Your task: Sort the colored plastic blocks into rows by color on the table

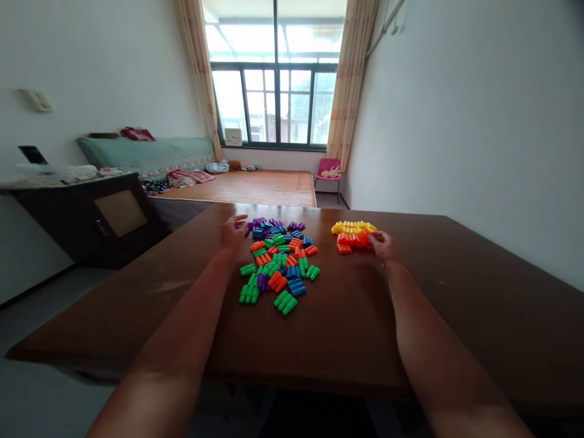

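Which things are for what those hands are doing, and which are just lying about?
For the job:
- mixed blocks
- yellow blocks
- orange row
- table

Just lying about:
- clock
- chair
- soft toy
- bed

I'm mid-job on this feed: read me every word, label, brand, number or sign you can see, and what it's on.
No text can be read anywhere in this view.
Clock on the windowsill: dial marks too small and blurred to read.
Pale wall box: any marking too small to tell.
Coloured pieces on the table: no lettering visible.
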Demonstrator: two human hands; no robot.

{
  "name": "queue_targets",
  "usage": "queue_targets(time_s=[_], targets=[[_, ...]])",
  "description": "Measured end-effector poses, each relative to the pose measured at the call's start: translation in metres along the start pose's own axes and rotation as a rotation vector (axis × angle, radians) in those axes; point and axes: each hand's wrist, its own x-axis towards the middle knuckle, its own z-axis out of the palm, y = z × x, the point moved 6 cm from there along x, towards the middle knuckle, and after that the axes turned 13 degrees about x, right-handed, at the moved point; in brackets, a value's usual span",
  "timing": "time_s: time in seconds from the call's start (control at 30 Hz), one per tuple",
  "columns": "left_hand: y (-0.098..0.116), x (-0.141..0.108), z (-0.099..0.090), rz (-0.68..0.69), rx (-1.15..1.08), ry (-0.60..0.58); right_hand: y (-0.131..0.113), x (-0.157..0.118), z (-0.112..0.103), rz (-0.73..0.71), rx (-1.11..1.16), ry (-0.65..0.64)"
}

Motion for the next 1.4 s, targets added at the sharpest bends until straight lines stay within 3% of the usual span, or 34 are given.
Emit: queue_targets(time_s=[0.07,0.13,0.27,0.4,0.5,0.63,0.7,0.8,0.93,1.1,1.23,1.4], targets=[[-0.039,0.000,-0.009,-0.085,0.100,0.112,0.018,0.008,-0.014,0.074,-0.096,-0.009],[-0.065,-0.002,-0.007,-0.096,0.185,0.102,0.027,0.007,-0.015,0.072,-0.240,-0.050],[-0.090,-0.005,0.001,-0.158,0.232,0.026,0.025,0.000,-0.003,-0.022,-0.574,-0.080],[-0.084,-0.006,0.008,-0.113,0.280,-0.047,0.010,-0.004,0.000,-0.155,-0.780,-0.051],[-0.078,-0.008,0.008,-0.073,0.312,-0.055,-0.006,-0.011,0.004,-0.289,-0.808,-0.042],[-0.076,-0.009,0.008,-0.075,0.322,-0.066,-0.019,-0.030,0.032,-0.514,-0.786,-0.328],[-0.074,-0.010,0.008,-0.072,0.305,-0.072,-0.017,-0.039,0.042,-0.512,-0.825,-0.441],[-0.067,-0.014,0.010,-0.048,0.266,-0.101,-0.011,-0.046,0.046,-0.451,-0.858,-0.490],[-0.063,-0.013,0.010,-0.059,0.295,-0.096,-0.015,-0.046,0.043,-0.478,-0.861,-0.372],[-0.079,0.009,0.007,-0.265,0.418,-0.059,-0.038,-0.055,0.046,-0.659,-0.771,-0.201],[-0.085,0.035,0.017,-0.281,0.435,-0.129,-0.051,-0.066,0.055,-0.747,-0.706,-0.208],[-0.081,0.051,0.041,-0.191,0.411,-0.241,-0.054,-0.076,0.072,-0.822,-0.682,-0.274]])
